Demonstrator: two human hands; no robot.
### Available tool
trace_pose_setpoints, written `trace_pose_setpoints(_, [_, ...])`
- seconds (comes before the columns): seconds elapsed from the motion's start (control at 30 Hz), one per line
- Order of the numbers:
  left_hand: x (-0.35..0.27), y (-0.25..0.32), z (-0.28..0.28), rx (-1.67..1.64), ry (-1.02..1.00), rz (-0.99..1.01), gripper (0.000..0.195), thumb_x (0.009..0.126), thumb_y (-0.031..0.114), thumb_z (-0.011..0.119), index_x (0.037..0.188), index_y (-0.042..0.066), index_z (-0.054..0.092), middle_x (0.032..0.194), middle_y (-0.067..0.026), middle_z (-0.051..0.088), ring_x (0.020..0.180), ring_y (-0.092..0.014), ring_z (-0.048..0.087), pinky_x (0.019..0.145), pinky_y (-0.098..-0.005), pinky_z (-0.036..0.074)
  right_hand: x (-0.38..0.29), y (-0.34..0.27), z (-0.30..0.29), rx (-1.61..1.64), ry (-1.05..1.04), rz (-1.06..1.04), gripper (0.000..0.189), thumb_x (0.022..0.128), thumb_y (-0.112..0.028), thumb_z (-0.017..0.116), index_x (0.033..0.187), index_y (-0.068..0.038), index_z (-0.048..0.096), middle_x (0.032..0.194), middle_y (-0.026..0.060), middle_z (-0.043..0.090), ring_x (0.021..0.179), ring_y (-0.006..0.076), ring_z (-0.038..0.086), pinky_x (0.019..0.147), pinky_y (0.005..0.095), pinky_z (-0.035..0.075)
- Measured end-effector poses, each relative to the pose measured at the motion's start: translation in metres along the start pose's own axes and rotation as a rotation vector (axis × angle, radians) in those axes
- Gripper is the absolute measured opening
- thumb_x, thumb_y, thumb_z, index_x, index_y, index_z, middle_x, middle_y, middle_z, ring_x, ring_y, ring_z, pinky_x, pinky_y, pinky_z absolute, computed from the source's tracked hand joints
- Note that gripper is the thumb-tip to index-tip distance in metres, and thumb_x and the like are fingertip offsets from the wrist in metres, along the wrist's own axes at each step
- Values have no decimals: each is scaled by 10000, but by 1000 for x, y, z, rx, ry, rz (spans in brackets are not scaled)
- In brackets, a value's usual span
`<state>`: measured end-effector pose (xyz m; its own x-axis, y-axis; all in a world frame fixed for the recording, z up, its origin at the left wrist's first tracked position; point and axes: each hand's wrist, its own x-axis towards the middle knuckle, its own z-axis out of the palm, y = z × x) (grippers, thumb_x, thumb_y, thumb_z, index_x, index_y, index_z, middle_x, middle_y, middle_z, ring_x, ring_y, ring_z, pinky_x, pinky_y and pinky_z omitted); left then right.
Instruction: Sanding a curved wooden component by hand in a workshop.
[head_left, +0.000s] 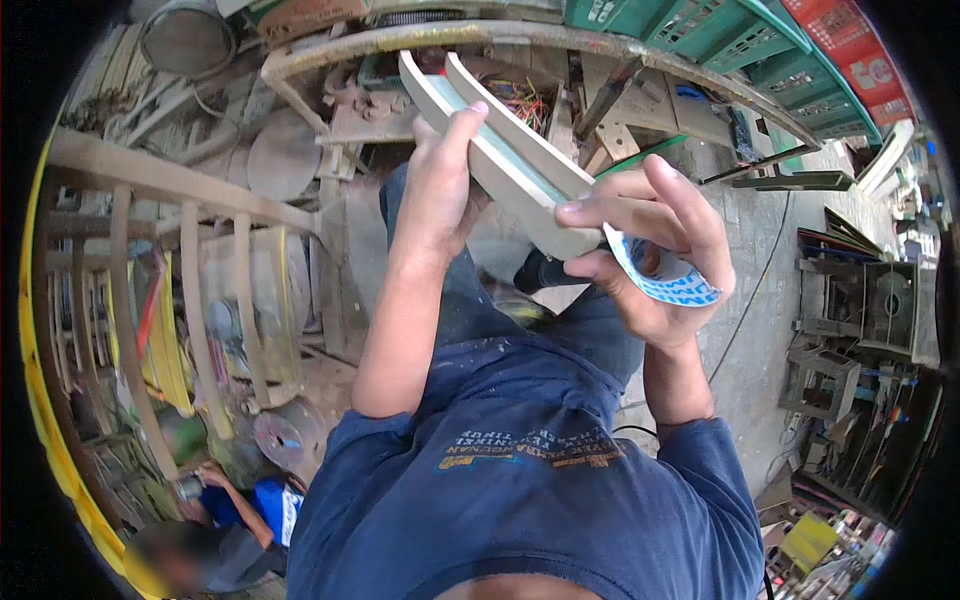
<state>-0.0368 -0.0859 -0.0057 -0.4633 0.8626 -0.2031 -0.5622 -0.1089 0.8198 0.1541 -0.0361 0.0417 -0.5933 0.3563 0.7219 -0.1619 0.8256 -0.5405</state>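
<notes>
My left hand (442, 184) grips a long, curved, pale piece (517, 184), apparently wood, around its middle, thumb on top. Two raised side rails run along it with a light blue-green channel (536, 165) between them. The piece is tilted, its far end pointing up and left. At its near end, the fingertips of my right hand (667, 247) touch the channel and the end of the side. A curled white strip (667, 289) with blue print on it sits in the curve of my right hand, between thumb and fingers. My palm hides part of the strip.
A wooden rack (450, 34) stands ahead, with green plastic crates (697, 37) and a red crate (855, 60). Left is a slatted wooden frame (195, 300). Another person (247, 510) is at lower left. A cable (750, 300) crosses the floor beside metal-framed equipment (825, 382).
</notes>
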Motion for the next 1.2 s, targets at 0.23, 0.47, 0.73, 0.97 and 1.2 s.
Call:
trace_pose_setpoints(0.23, [-35,-33,-12,172,-69,-387,529,929,509,572,1175,41,582,981,-103,624,842,-220,632,663,-329,494,1,-5,-15,271,203,267,568,790,2,778,1283,84,507,929,175,720,921,244,701,799,333,558])
trace_pose_setpoints(0.47, [-64,-26,40,945,-129,1041,549,771,380,806,1106,-21,636,922,-123,588,870,-263,589,770,-343,484,-2,-11,-35,563,282,712,379,778,23,779,1123,46,624,952,115,726,884,147,685,811,294,559])
trace_pose_setpoints(0.73, [-74,-18,49,646,-247,604,321,823,176,785,1012,-58,673,910,-124,691,811,-161,649,723,-280,506,4,26,-74,312,186,661,372,946,-164,623,1236,63,571,823,88,662,681,119,601,601,231,455])
trace_pose_setpoints(0.97, [-89,-2,33,560,-330,187,339,903,153,716,1146,-72,641,955,-30,653,866,-72,588,754,-221,462,26,25,-57,539,-208,552,307,981,-274,590,1076,14,639,880,49,677,782,86,602,691,236,474])
trace_pose_setpoints(1.2, [-94,2,40,607,-217,286,309,838,162,773,1033,-50,662,898,-128,694,787,-124,638,713,-280,507,54,55,-58,-49,-340,374,586,585,-330,926,1021,-21,687,839,51,697,785,129,664,747,281,526])
